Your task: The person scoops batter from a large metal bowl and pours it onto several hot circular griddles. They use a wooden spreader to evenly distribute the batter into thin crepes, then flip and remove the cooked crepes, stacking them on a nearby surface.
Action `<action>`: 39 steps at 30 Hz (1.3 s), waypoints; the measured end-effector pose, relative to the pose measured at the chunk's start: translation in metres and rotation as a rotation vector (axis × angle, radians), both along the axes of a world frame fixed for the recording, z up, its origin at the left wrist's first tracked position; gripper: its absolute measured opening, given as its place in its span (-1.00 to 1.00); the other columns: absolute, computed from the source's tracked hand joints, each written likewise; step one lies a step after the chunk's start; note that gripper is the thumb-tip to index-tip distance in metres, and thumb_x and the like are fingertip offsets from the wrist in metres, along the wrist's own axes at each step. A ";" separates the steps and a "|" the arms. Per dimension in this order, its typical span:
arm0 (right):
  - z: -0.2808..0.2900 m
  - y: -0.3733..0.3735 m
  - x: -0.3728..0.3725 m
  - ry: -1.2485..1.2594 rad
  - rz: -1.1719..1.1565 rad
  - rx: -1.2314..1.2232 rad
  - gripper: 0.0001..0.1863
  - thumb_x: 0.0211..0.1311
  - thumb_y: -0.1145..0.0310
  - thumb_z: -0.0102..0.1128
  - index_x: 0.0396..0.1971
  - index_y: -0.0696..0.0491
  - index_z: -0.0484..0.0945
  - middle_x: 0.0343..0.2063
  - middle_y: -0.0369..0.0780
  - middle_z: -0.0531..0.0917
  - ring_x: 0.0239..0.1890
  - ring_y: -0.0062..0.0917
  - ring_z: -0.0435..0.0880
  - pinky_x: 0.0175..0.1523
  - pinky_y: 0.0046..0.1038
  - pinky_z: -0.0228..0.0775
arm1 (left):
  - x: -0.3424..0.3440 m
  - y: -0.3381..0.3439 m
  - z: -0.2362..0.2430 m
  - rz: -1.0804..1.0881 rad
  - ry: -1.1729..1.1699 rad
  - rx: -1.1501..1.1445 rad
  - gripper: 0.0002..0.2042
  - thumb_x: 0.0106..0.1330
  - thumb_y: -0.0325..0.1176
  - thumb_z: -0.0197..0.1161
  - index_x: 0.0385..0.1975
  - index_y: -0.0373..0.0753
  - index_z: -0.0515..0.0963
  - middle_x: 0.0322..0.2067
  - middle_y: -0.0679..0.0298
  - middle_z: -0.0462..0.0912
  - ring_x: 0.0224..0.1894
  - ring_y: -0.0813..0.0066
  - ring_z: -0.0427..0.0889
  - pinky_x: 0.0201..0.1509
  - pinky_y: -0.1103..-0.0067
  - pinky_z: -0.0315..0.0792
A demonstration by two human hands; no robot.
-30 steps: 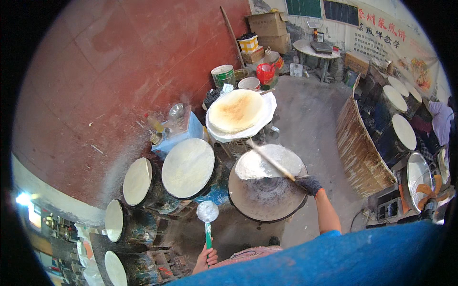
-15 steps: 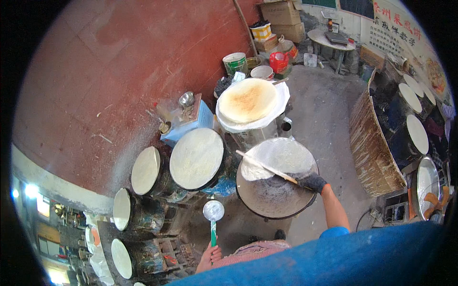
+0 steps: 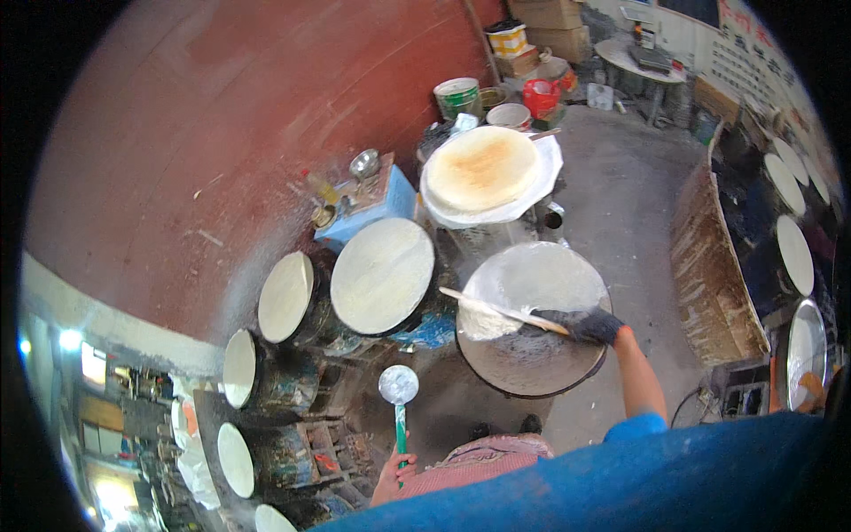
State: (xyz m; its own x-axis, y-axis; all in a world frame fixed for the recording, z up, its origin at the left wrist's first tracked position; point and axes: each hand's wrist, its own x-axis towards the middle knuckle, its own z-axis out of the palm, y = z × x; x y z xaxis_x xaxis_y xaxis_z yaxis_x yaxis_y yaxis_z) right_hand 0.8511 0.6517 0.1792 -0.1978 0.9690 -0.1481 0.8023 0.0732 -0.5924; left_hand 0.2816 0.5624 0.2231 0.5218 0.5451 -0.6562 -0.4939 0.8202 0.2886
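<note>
My right hand [image 3: 596,325], in a dark glove, grips a thin wooden batter spreader [image 3: 501,310] by its right end. The spreader lies slantwise across a round griddle [image 3: 527,365]. White batter [image 3: 536,273] coats the far half of the griddle, with a thicker mass at the left beneath the spreader. The near half shows bare grey-brown surface. In my bare left hand [image 3: 394,472] is a ladle [image 3: 399,386], its green handle upright in my fingers and its bowl whitened with batter. The ladle is left of the griddle, apart from it.
Beyond the griddle, browned flatbreads [image 3: 483,168] rest on a white sheet. Several pale-topped drums stand at left, including a large one [image 3: 383,277] near a blue box [image 3: 390,197]. A rusty curved panel [image 3: 714,266] stands at right. Buckets [image 3: 457,96] line the back.
The whole view has shifted, moving the scene right and up. Against the griddle, the spreader lies at a flatter slant and its left tip sits farther left. My left hand still holds the ladle.
</note>
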 end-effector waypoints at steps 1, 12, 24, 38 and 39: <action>0.005 -0.024 0.001 0.077 -0.059 -0.166 -0.74 0.02 0.16 0.18 -0.36 0.00 0.61 -0.39 -0.16 0.65 -0.43 -0.35 0.59 -0.30 -0.38 0.40 | -0.002 -0.001 -0.001 0.008 -0.005 0.003 -0.49 0.29 -0.51 -0.07 0.22 0.13 0.14 -0.58 0.32 0.28 -0.76 0.73 0.16 -0.72 0.74 0.15; -0.049 0.045 0.026 0.185 -0.214 -0.270 -0.70 -0.01 0.28 0.28 -0.26 0.09 0.63 -0.38 -0.26 0.68 -0.39 -0.62 0.54 -0.18 -0.54 0.40 | -0.015 -0.023 0.003 0.083 0.024 -0.024 -0.46 0.26 -0.53 -0.07 0.23 0.13 0.14 -0.56 0.30 0.31 -0.76 0.73 0.16 -0.72 0.74 0.16; -0.015 0.048 0.022 0.505 -0.199 -0.143 -0.70 -0.10 0.24 0.33 -0.34 0.08 0.65 -0.50 -0.20 0.67 -0.50 -0.60 0.53 -0.34 -0.52 0.38 | -0.022 -0.045 0.005 0.238 0.017 -0.086 -0.44 0.23 -0.54 -0.06 0.23 0.15 0.15 -0.54 0.29 0.34 -0.78 0.73 0.16 -0.72 0.77 0.17; -0.002 -0.371 -0.137 0.833 -1.282 -0.347 -0.82 0.21 0.29 0.02 -0.41 -0.01 0.60 -0.77 -0.41 0.39 -0.77 -0.74 0.28 -0.69 -0.60 0.11 | -0.140 -0.006 -0.029 -0.124 -0.125 -0.075 -0.39 0.20 -0.51 -0.02 0.24 0.22 0.11 -0.56 0.27 0.36 -0.81 0.74 0.16 -0.83 0.77 0.12; -0.022 -0.347 -0.188 0.485 -1.234 -0.195 -0.82 0.22 0.29 0.00 -0.41 0.00 0.58 -0.77 -0.43 0.37 -0.78 -0.74 0.26 -0.71 -0.59 0.12 | -0.146 -0.003 -0.027 -0.136 -0.121 -0.087 -0.40 0.21 -0.51 -0.02 0.24 0.21 0.12 -0.57 0.27 0.35 -0.81 0.74 0.16 -0.84 0.77 0.12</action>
State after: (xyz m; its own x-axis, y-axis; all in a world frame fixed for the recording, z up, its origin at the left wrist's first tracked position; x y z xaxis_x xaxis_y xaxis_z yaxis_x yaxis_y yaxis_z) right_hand 0.6628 0.3043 0.1575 0.7131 0.5221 -0.4679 -0.0106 -0.6594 -0.7518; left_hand 0.1352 0.5593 0.1964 0.6646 0.4079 -0.6261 -0.4033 0.9012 0.1590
